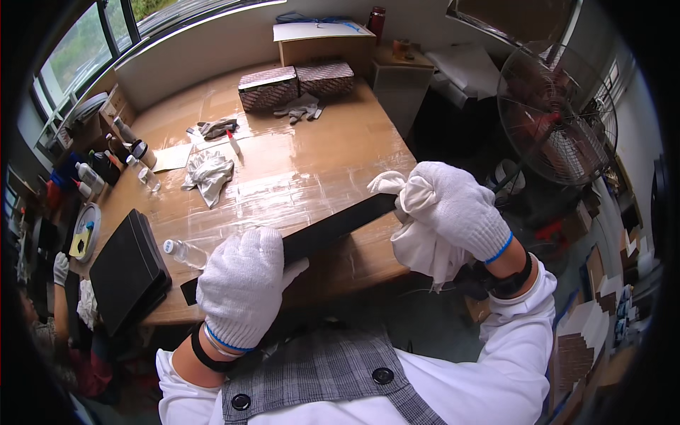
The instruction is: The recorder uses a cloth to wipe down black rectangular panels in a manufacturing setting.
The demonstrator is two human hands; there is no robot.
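My left hand [244,283], in a white knitted glove, is wrapped round a long, flat black bar [336,225] held above the table's near edge. The bar tilts upward to the right. My right hand [457,205], gloved the same way, grips a bunched white cloth [428,255] at the bar's right end. Glove and cloth hide that end; part of the cloth hangs below the hand. Just beyond my left hand, a clear bottle with a white cap [185,253] lies on its side. Left of it rests a stack of flat black panels or cases [131,273].
The brown table [297,170] bears a crumpled cloth [210,176], a red-tipped white bottle [234,143], gloves [300,108] and patterned boxes [324,78]. Several bottles line its left side. A wire-cage fan [556,117] stands at the right. Another person's gloved hand [61,269] shows at far left.
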